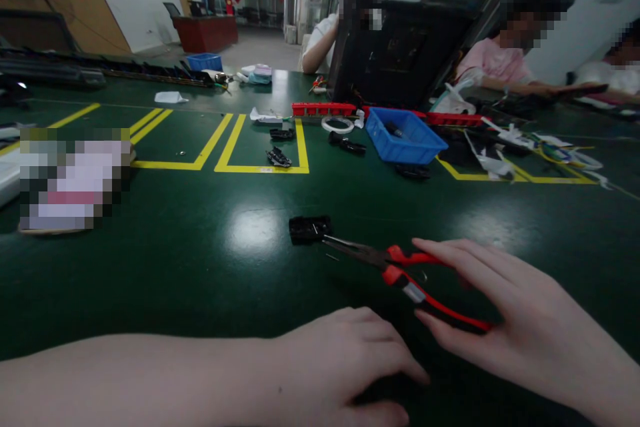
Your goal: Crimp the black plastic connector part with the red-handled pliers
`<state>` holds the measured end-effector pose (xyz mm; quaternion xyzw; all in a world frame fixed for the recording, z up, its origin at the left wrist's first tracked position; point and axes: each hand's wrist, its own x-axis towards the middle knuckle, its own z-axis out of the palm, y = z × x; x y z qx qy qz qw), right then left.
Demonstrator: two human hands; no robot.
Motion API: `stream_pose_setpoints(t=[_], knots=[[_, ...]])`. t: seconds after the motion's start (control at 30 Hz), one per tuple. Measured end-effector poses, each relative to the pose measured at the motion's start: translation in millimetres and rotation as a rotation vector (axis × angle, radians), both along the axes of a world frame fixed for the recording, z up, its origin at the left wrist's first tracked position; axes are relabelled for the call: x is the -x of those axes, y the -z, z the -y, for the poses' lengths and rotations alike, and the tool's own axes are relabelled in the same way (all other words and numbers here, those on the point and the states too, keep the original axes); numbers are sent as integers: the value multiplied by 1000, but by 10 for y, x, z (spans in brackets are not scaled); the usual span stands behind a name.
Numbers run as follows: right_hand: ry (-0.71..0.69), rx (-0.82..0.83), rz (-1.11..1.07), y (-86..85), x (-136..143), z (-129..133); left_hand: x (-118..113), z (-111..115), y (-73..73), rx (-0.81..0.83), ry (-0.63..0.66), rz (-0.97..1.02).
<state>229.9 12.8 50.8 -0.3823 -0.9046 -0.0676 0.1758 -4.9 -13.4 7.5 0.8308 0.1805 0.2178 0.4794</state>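
In my right hand (520, 313) are long-nose pliers (367, 255) with red and black handles, fingers along one handle and thumb against the other. The handles are spread apart. The tips of the pliers reach the right end of a small black plastic part (303, 230) lying on the green table, where a thin bright sliver shows. Just below it lies a thin metal pin (332, 257). My left hand (363, 353) rests low in front of the pliers, palm down, fingers loosely bent and apart from the thumb, with nothing visible in it.
Beyond the black part, more black parts (279, 157) lie by yellow tape outlines (260, 169). A blue bin (406, 140) stands at right centre, near red strips (324, 109) and a white ring (337, 125). A large black panel (395, 53) stands before a person; other people sit at right.
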Motion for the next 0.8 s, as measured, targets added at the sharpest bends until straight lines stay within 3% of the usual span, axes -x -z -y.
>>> stream_pose_setpoints(t=[0.07,0.17,0.63,0.8], knots=[[24,18,-2,28,-73,30,6,-1,13,-145,67,-95],[50,58,30,75,-106,52,11,-7,42,-230,79,-129],[33,169,121,103,-65,-49,20,-17,73,-314,112,-141],[-24,96,102,53,-70,-88,24,-16,70,-330,122,-147]])
